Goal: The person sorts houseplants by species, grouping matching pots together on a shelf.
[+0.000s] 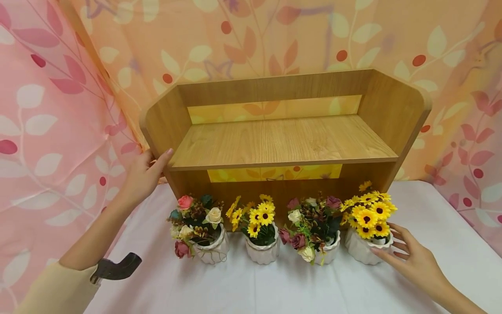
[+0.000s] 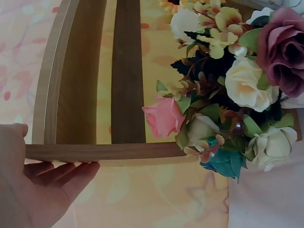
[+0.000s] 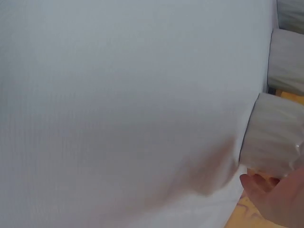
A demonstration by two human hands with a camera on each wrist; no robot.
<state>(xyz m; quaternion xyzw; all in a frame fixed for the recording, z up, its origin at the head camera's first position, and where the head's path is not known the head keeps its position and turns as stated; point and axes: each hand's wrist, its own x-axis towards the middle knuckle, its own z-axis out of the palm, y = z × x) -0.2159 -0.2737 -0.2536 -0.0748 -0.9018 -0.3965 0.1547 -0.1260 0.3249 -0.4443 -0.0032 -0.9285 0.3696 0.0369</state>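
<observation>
My left hand [image 1: 143, 176] grips the left side panel of a two-tier wooden shelf [image 1: 274, 139]. In the left wrist view the thumb lies on one side of the panel edge [image 2: 118, 151] and the fingers on the other. At the far right of the row, my right hand [image 1: 415, 257] is at the side of a white pot [image 1: 362, 250] of yellow sunflowers [image 1: 370, 216]. Its thumb lies along the pot's front and its fingers are spread beside the wall. The right wrist view shows the hand [image 3: 280, 197] close against that pot [image 3: 273, 135].
Left of that pot stand a pot [image 1: 329, 253] with mauve and cream roses, a smaller sunflower pot [image 1: 263, 253], and a pot [image 1: 213, 250] with pink and cream roses. All are before the shelf on a white cloth [image 1: 274, 290]. Patterned curtains [image 1: 251, 39] hang behind.
</observation>
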